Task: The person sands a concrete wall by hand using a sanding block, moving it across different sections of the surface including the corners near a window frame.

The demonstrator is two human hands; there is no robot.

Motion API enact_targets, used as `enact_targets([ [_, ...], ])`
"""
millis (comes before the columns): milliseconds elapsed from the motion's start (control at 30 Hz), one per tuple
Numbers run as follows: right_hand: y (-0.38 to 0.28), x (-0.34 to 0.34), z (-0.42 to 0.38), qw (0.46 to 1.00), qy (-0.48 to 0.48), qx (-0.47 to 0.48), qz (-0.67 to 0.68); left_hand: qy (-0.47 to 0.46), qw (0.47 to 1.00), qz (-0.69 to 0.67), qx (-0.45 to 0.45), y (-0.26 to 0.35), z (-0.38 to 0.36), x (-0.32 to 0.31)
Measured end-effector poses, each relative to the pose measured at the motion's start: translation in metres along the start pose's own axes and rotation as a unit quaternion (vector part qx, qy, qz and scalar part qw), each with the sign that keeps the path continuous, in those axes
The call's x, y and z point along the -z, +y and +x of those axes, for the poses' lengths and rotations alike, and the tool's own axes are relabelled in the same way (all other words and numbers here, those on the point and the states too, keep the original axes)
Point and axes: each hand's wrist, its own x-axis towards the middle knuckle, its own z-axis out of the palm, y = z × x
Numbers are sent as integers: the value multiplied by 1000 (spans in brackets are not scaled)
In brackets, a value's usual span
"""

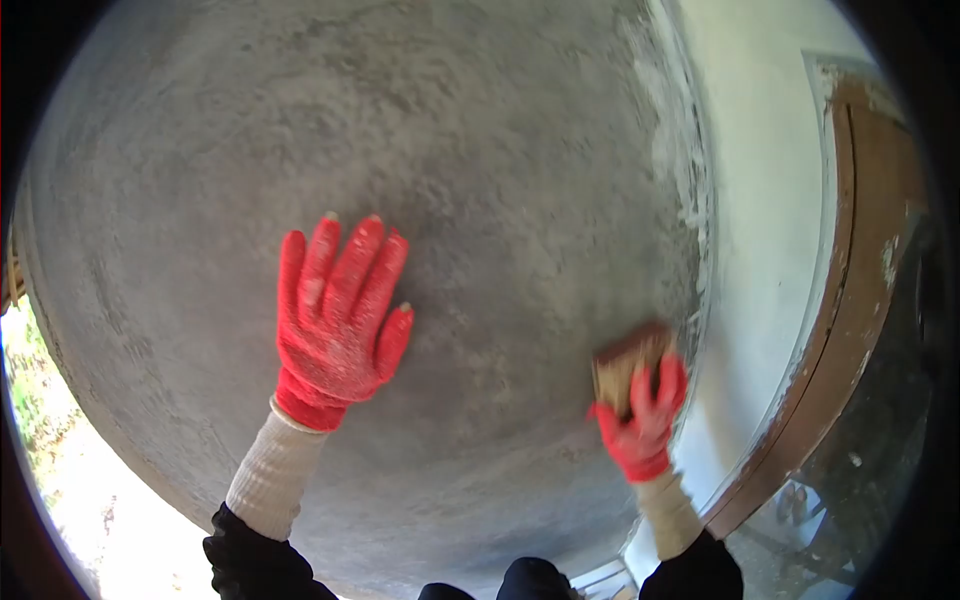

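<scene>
My left hand (pixel 343 318), in a red glove dusted with pale powder, lies against the grey plastered wall (pixel 480 150) with its fingers stretched out. Lower on the right, my right hand (pixel 645 415), also red-gloved, is closed around a tan sanding block (pixel 622 372) with a reddish-brown edge. The block's face is turned to the wall, close to the right-hand corner. Motion blurs this hand and the block slightly, and the side facing the wall is hidden.
A white wall (pixel 760 200) meets the grey one at a rough, white-smeared corner. Beyond it stands a brown door frame (pixel 840 290) with chipped paint. Floor with scattered debris (pixel 800 510) shows at lower right. Bright outdoor ground (pixel 110 510) lies past the left edge.
</scene>
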Motion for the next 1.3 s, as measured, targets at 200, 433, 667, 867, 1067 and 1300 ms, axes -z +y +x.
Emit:
enact_targets([
  [200,-8,10,309,988,145,43,37,6,999,-38,-8,-2,0,4],
  [433,-187,-5,382,956,146,252,-14,-8,997,-79,-21,-7,-3,6],
  [667,-82,7,482,982,178,54,35,47,989,41,132,-120,-33,63],
  [867,-214,2,462,986,113,113,-36,55,950,119,284,-173,-66,65],
  [1067,-255,-16,473,932,117,339,46,63,941,126,307,-189,-88,62],
  [1300,-132,-20,547,965,222,-139,-29,103,931,118,331,-176,-65,58],
])
